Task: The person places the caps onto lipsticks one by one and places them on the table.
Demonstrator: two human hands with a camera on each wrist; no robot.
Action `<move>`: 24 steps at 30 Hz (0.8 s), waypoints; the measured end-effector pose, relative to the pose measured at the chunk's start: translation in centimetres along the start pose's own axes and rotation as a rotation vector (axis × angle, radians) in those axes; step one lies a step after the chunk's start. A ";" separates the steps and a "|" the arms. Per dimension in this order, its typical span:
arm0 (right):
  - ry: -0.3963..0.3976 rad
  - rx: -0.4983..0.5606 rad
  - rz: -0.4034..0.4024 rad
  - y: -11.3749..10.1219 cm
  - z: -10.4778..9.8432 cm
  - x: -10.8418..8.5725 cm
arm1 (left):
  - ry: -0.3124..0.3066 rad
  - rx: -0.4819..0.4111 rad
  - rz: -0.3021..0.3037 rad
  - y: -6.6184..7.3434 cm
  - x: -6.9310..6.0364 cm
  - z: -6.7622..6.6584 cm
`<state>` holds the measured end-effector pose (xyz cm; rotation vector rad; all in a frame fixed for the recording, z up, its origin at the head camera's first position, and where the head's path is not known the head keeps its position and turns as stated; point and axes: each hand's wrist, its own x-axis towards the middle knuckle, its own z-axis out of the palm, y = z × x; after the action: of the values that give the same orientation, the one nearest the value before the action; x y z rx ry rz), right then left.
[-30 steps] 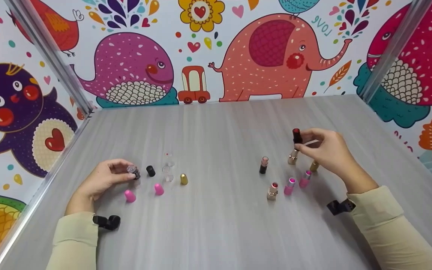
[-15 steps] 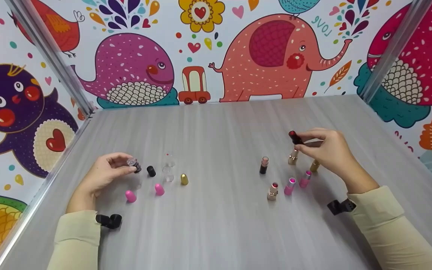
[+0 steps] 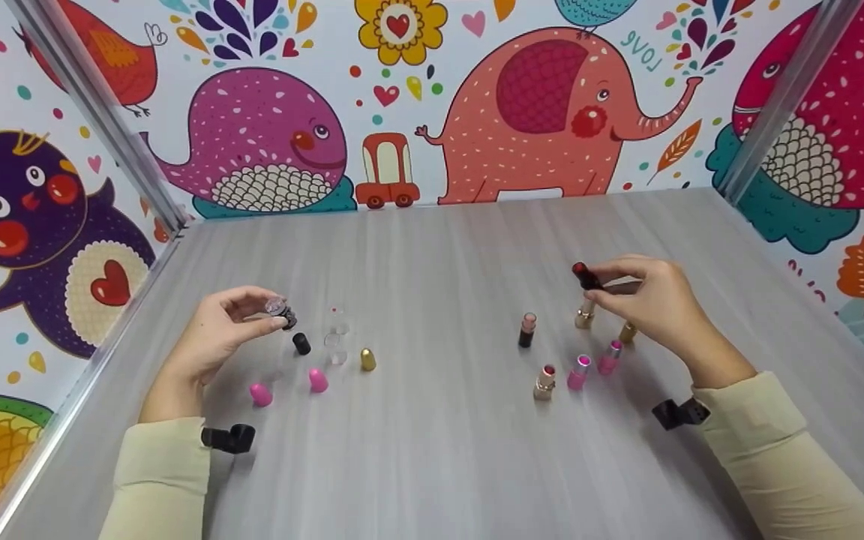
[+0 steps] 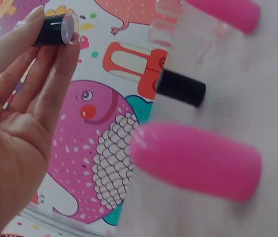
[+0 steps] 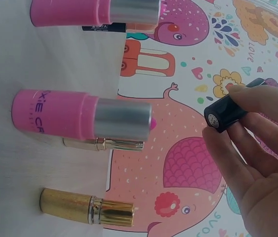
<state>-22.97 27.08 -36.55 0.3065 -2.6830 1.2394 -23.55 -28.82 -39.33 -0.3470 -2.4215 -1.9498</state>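
Observation:
My left hand [image 3: 222,330] pinches a lipstick cap [image 3: 282,313], dark with a clear rim at one end, held above the table. In the left wrist view that cap [image 4: 55,29] sits between thumb and fingertips. Close below it stands a black cap [image 3: 301,344]. On the other side, my right hand [image 3: 649,300] grips a black lipstick [image 3: 586,277] by its body, raised and tilted with its red tip up and to the left. A champagne-gold lipstick [image 3: 584,315] stands just beneath it. The round base of the black lipstick [image 5: 223,112] faces the right wrist camera.
Pink caps [image 3: 317,380], a gold cap [image 3: 367,360] and clear caps [image 3: 336,351] stand at left. Uncapped lipsticks stand at right: pink ones [image 3: 579,374], a black one [image 3: 527,332], a gold one [image 3: 629,331] and another champagne-gold one [image 3: 544,384]. Patterned walls [image 3: 402,90] border the table.
My left hand has lifted the cap and moved it up and to the right. The lipstick in my right hand has tipped from upright to leaning left.

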 end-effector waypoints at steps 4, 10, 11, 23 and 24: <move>-0.011 -0.004 -0.005 -0.5 0.2 -0.2 | 0.011 -0.009 0.066 1.4 -0.2 1.0; -0.022 -0.017 -0.012 -1.3 0.4 -0.5 | 0.013 -0.023 0.143 3.5 -0.2 3.3; -0.022 -0.017 -0.017 -1.4 0.5 -0.6 | 0.007 -0.031 0.152 3.8 -0.2 3.7; -0.026 -0.007 -0.156 -4.2 1.9 -1.2 | 0.010 -0.188 0.169 6.1 1.0 8.3; -0.021 -0.015 -0.171 -4.5 2.0 -1.2 | 0.022 -0.206 0.171 6.2 1.1 8.7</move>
<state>-20.77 22.90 -34.85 0.5373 -2.6176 1.1714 -22.43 -18.96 -35.15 -0.5148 -2.1034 -2.1165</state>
